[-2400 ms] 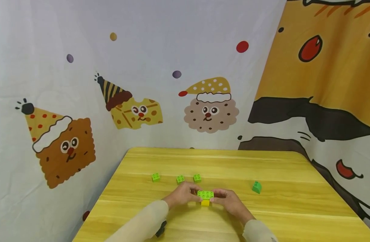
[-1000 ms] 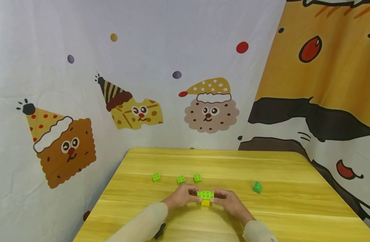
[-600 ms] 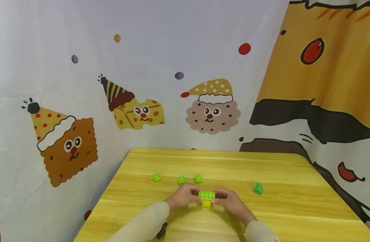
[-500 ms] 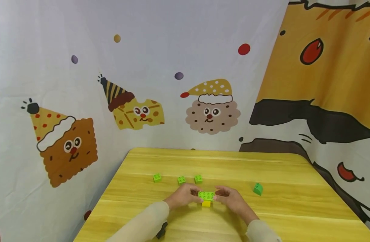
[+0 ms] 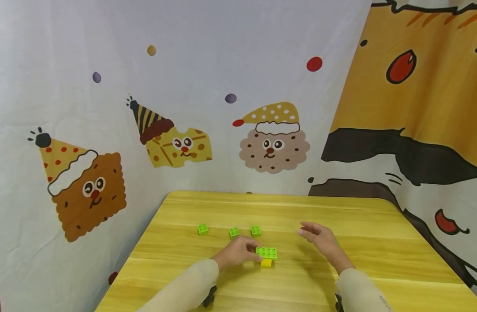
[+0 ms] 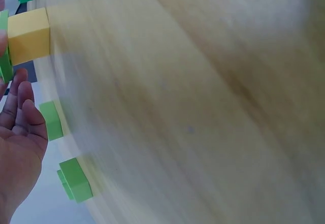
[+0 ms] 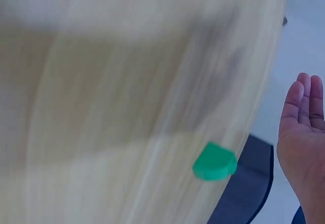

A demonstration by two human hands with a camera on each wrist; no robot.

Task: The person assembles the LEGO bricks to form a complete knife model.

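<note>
Right hand (image 5: 323, 240) off lime brick (image 5: 266, 252), shifted right, hiding emerald brick (image 7: 215, 163) in head view.

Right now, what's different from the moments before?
The right hand has let go of the lime brick and moved right and forward over the table. The left hand still pinches the brick's left end; the yellow block under it and the three small green bricks stayed put.

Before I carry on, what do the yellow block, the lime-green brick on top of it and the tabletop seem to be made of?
Yellow block: probably molded plastic, smooth; flat faces and crisp edges.
Lime-green brick: likely plastic too, smooth; evenly molded round studs.
Tabletop: smooth, streaked with grain; wood or wood-look laminate, the pictures leave it open.
</note>
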